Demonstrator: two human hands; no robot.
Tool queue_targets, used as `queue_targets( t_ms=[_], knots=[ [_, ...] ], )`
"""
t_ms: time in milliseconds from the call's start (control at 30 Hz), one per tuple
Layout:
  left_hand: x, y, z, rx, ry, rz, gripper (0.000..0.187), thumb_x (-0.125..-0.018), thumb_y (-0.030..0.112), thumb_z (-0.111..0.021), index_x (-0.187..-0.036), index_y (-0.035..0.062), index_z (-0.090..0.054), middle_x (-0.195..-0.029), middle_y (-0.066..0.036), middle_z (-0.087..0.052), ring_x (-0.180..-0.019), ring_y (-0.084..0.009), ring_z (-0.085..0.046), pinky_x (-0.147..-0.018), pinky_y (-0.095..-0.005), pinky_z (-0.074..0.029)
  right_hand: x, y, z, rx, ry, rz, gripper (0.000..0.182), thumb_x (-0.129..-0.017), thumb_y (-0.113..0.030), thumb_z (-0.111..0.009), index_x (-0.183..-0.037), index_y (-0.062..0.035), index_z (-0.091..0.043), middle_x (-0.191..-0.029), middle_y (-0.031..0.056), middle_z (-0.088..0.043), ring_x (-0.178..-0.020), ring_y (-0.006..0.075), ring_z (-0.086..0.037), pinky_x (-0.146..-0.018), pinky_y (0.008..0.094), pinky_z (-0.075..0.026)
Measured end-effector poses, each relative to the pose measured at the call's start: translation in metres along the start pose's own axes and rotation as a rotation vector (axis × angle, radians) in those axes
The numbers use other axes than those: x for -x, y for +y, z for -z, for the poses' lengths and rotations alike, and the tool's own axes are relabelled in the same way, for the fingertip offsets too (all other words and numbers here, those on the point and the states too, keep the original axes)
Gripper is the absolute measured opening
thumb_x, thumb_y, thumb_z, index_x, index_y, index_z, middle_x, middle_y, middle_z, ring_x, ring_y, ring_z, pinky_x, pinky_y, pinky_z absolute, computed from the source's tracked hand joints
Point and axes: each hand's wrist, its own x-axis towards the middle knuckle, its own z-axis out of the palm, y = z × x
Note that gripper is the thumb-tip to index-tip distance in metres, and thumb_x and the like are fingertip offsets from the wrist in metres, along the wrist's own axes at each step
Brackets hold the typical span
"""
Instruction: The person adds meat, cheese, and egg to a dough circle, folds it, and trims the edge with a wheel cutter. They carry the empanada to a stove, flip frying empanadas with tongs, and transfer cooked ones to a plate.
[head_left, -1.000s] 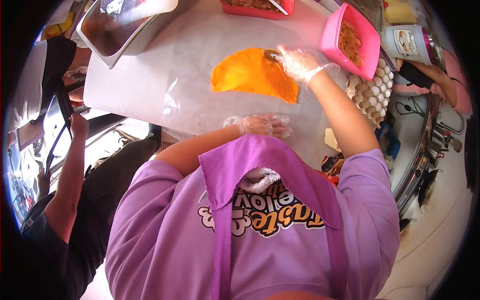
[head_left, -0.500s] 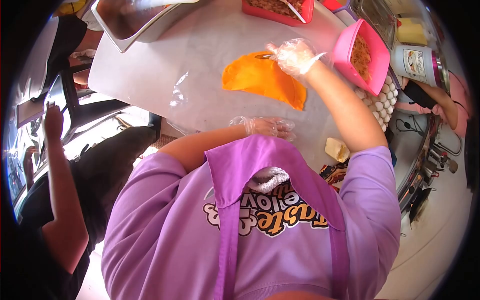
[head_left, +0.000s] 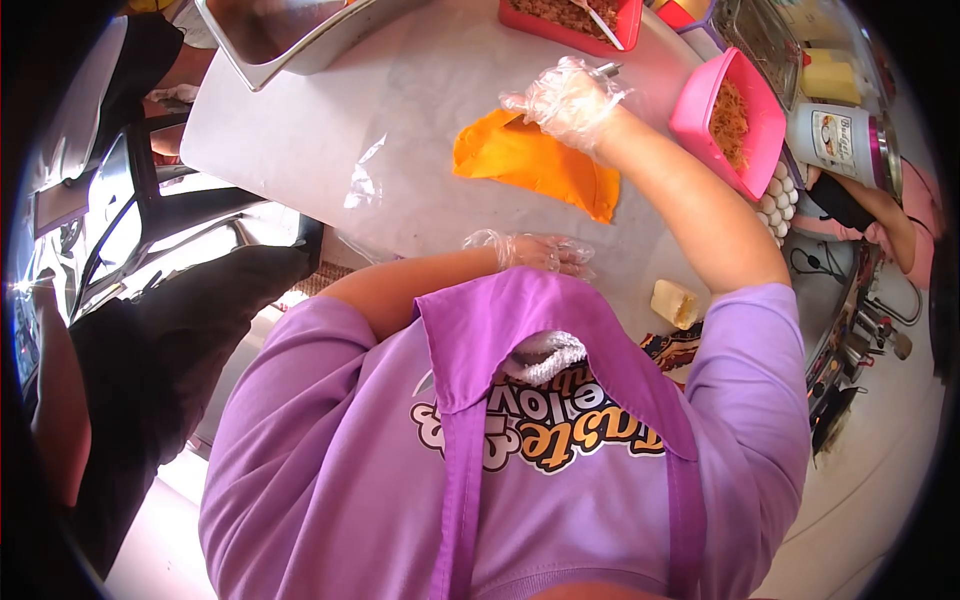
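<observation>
My right hand (head_left: 572, 103), in a clear plastic glove, is closed around a slim metal utensil (head_left: 608, 70) whose handle end pokes out beyond the fist; its working end is hidden. The fingertips are right at the far curved edge of an orange sheet of dough (head_left: 540, 172), folded into a half-moon on the table. My left hand (head_left: 545, 253), gloved too, rests flat near the table's front edge, close to my apron, fingers stretched out and holding nothing.
Pink tubs of shredded filling (head_left: 683, 122) and minced filling (head_left: 510, 22) stand at the right and back, beyond them a steel pan (head_left: 262, 76). Eggs (head_left: 776, 208) and a yellowish block (head_left: 674, 303) lie right. Clear plastic (head_left: 366, 178) lies left. Other people are at both sides.
My right hand has shifted slightly left and up along the dough's edge, its utensil turned so the handle shows. My left hand stays put. The person at left has drawn an arm back.
</observation>
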Motion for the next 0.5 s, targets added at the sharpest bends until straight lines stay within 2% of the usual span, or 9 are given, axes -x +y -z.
queue_targets(
  t_ms=[133,233,300,333,400,500],
  knots=[
    [-0.003,-0.001,0.01,-0.061,-0.07,-0.009,0.051,-0.094,0.033,-0.041,-0.142,0.0206,-0.035,-0.151,0.002,-0.032,-0.137,-0.0206,-0.033,-0.114,-0.044,-0.023,-0.004,0.0,0.0,0.023,0.028,0.026,0.036,-0.09,-0.015,-0.048,-0.124,-0.0246,-0.053,-0.086,0.0013,-0.066,-0.089,0.0209,-0.064,-0.079,0.0376,-0.041],
    [-0.004,0.0,0.021,0.088,-0.067,0.028,0.05,-0.094,0.033,-0.041,-0.142,0.0204,-0.035,-0.151,0.002,-0.032,-0.138,-0.0206,-0.032,-0.115,-0.0439,-0.022,-0.008,-0.002,0.002,0.011,0.007,0.026,0.038,-0.089,-0.014,-0.049,-0.126,-0.0251,-0.052,-0.086,-0.0001,-0.066,-0.088,0.0211,-0.064,-0.079,0.0382,-0.041],
    [-0.005,-0.002,0.029,0.506,-0.13,0.092,0.05,-0.095,0.034,-0.04,-0.143,0.0201,-0.035,-0.151,0.002,-0.032,-0.139,-0.0208,-0.03,-0.115,-0.0437,-0.021,-0.008,-0.003,0.004,0.016,-0.023,0.018,0.039,-0.089,-0.014,-0.049,-0.126,-0.0253,-0.051,-0.087,-0.0011,-0.066,-0.089,0.0204,-0.064,-0.08,0.0389,-0.04],
    [-0.005,-0.003,0.022,0.506,-0.129,0.093,0.05,-0.095,0.034,-0.04,-0.143,0.0201,-0.035,-0.151,0.002,-0.032,-0.139,-0.0208,-0.03,-0.115,-0.0437,-0.021,-0.008,-0.004,0.006,0.017,-0.023,0.019,0.039,-0.089,-0.014,-0.049,-0.126,-0.0253,-0.051,-0.087,-0.0011,-0.066,-0.089,0.0204,-0.064,-0.08,0.0389,-0.04],
    [-0.003,-0.003,0.012,0.077,-0.047,-0.013,0.05,-0.095,0.035,-0.039,-0.143,0.0198,-0.035,-0.151,0.002,-0.032,-0.139,-0.0212,-0.03,-0.115,-0.0441,-0.021,-0.006,-0.006,0.007,0.012,-0.018,0.005,0.038,-0.09,-0.014,-0.048,-0.126,-0.0254,-0.051,-0.088,-0.0019,-0.066,-0.091,0.0198,-0.063,-0.081,0.0396,-0.04],
    [-0.005,-0.003,0.017,0.243,-0.124,0.031,0.051,-0.095,0.036,-0.039,-0.143,0.0191,-0.034,-0.152,0.001,-0.031,-0.139,-0.0219,-0.03,-0.115,-0.0448,-0.021,-0.007,-0.004,0.003,-0.061,0.039,0.052,0.036,-0.09,-0.015,-0.047,-0.124,-0.0262,-0.054,-0.088,-0.0026,-0.066,-0.092,0.0194,-0.063,-0.083,0.0395,-0.04]
  ],
)
